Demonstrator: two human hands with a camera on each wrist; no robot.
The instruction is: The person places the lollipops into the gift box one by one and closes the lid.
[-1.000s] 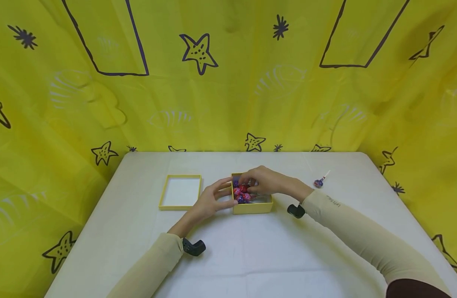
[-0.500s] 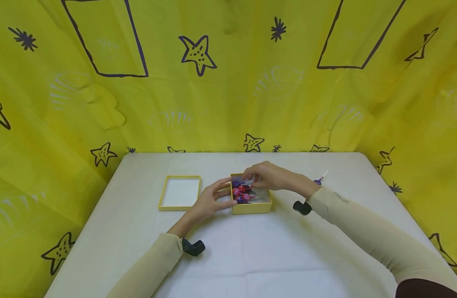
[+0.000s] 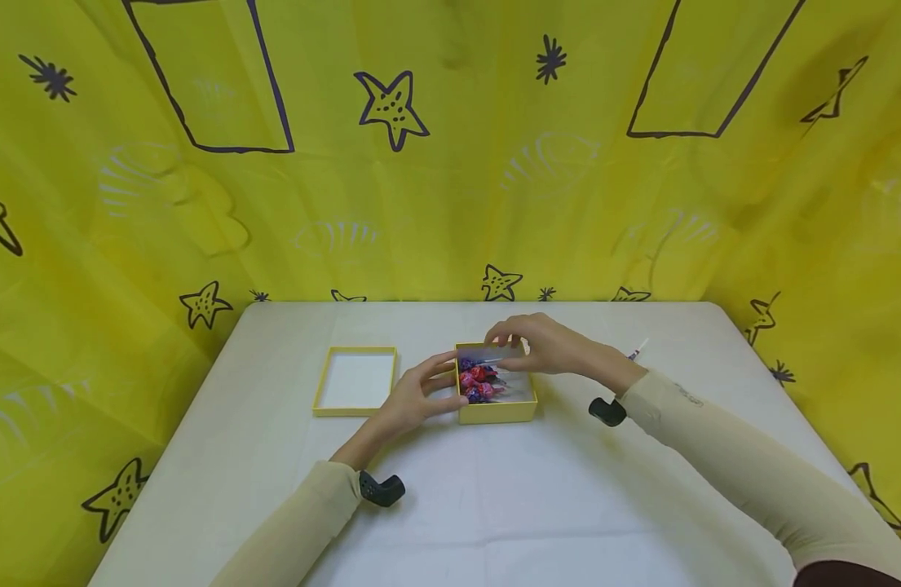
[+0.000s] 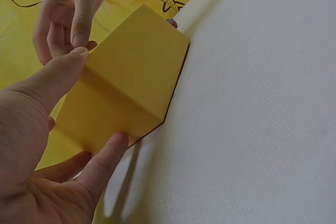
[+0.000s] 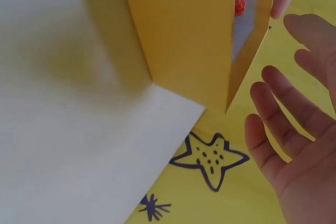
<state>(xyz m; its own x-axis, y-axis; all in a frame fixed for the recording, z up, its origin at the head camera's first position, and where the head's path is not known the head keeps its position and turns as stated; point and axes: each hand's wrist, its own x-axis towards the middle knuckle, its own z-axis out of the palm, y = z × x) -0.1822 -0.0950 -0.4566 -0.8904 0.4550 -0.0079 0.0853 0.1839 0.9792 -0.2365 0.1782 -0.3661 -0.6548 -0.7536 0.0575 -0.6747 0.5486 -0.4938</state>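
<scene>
A yellow box [image 3: 497, 412] stands uncovered on the white table, with several wrapped lollipops [image 3: 476, 381] inside, red, pink and purple heads to the left and sticks to the right. My left hand [image 3: 413, 397] rests against the box's left side. In the left wrist view its thumb [image 4: 58, 74] touches the top edge and its fingers lie extended along the wall. Over the box's back right part is my right hand [image 3: 549, 342]. The right wrist view shows its fingers [image 5: 281, 114] spread and relaxed, with nothing visible in them.
Left of the box lies a shallow yellow lid [image 3: 357, 412], its white inside facing up. A single lollipop [image 3: 638, 349] lies to the right, partly hidden behind my right forearm. A yellow patterned curtain [image 3: 450, 187] hangs behind and beside the table [image 3: 450, 505].
My right hand has lifted off the lollipops in the box and shifted right and back. The right forearm now covers part of the loose lollipop. My left hand stays put.
</scene>
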